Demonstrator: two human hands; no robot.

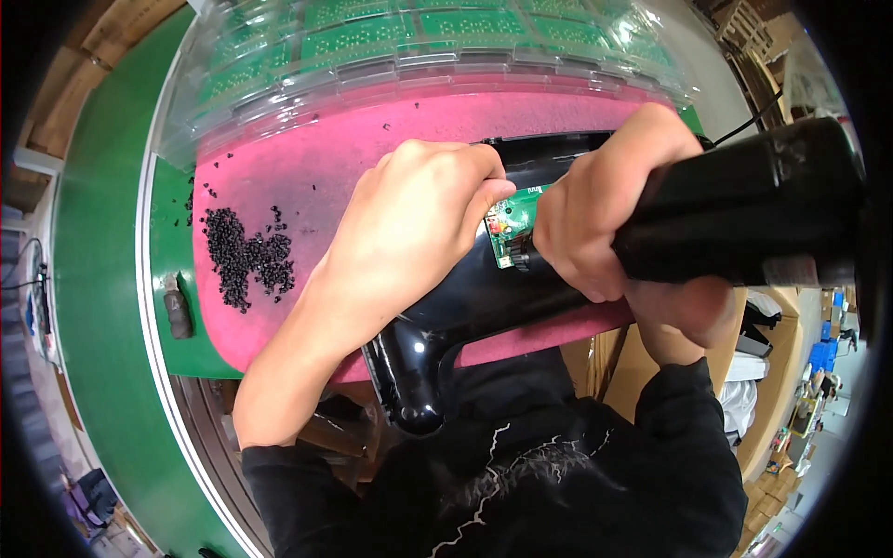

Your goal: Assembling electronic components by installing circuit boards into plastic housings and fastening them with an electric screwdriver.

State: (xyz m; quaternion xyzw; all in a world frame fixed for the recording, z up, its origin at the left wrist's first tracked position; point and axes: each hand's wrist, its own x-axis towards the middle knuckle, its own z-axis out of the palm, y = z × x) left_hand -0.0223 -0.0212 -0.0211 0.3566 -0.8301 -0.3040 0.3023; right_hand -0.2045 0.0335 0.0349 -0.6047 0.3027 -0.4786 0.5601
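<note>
Two hands work over one pink mat: one left hand (419,209) and one right hand (586,219). Above the mat (326,130) are one black cylindrical tool (744,209), one black housing (493,298) and one loose green circuit board (521,212). On its left part lies one heap of small black pieces (246,256), too many to count. Left of it sits one dark lump (177,309); beyond its far edge, at least four green boards (363,42) show under clear plastic.

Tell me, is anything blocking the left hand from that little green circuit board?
Nothing visible: the left hand is right beside the green circuit board, its thumb apparently touching the board's upper-left corner.
</note>
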